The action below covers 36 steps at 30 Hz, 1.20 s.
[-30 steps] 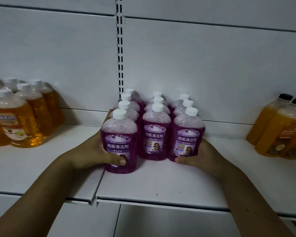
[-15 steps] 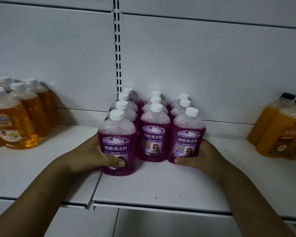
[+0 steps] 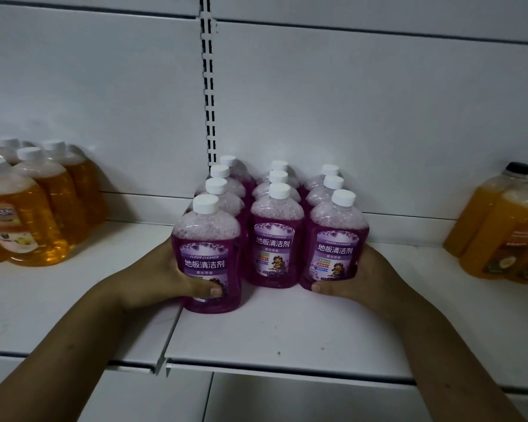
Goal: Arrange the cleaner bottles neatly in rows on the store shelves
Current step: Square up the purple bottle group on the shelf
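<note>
Several purple floor-cleaner bottles with white caps stand in three rows on the white shelf (image 3: 287, 336), running back to the rear panel. My left hand (image 3: 162, 278) grips the front-left bottle (image 3: 207, 257), thumb across its label; this bottle stands a little nearer the shelf's front than its neighbours. My right hand (image 3: 357, 278) grips the front-right bottle (image 3: 336, 248), thumb under its label. The front-middle bottle (image 3: 275, 239) stands between them, untouched.
Several amber cleaner bottles (image 3: 28, 214) with white caps stand at the left of the shelf. Orange bottles (image 3: 506, 236) with black caps stand at the right. A slotted upright (image 3: 208, 86) runs up the back panel. The shelf joint lies just under the left bottle.
Both hands stay on the same front bottles. The front-left bottle has slid slightly toward the shelf's front. The view has shifted a little to the right.
</note>
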Each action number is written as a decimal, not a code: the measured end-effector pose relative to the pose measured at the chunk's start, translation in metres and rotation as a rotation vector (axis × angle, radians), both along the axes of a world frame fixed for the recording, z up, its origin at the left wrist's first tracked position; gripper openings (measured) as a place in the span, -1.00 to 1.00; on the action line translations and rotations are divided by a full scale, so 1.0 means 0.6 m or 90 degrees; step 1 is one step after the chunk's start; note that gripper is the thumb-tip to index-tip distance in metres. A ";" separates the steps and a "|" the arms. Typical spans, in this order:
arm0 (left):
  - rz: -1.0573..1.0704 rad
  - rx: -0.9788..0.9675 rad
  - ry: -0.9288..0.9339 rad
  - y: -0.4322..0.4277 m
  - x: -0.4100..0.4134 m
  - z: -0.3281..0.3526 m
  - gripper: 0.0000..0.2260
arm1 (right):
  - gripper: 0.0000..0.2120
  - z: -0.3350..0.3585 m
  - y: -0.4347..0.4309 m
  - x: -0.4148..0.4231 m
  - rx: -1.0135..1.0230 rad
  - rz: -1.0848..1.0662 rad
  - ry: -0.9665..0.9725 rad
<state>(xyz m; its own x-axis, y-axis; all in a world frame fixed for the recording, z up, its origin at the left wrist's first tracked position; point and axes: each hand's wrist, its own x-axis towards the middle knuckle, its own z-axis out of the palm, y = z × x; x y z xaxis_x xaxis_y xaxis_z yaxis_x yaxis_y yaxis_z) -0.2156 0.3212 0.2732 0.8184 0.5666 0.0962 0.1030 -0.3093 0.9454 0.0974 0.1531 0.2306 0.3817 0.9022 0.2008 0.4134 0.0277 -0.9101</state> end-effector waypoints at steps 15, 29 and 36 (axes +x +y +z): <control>0.019 0.064 0.091 0.008 -0.011 -0.007 -0.20 | -0.19 0.006 -0.003 0.003 -0.036 0.003 -0.035; 0.026 0.105 0.127 -0.009 -0.017 0.017 0.25 | -0.16 0.007 -0.004 0.011 -0.068 0.039 -0.021; 0.044 0.110 0.117 -0.002 -0.013 0.008 0.25 | -0.14 0.011 -0.008 0.002 -0.043 0.043 -0.029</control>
<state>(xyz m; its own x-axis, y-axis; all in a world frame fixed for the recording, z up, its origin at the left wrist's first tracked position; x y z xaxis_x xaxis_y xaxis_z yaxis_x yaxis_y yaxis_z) -0.2234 0.3203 0.2781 0.7906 0.6103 0.0497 0.2946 -0.4502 0.8429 0.0986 0.1481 0.2370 0.3115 0.9376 0.1547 0.4542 -0.0039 -0.8909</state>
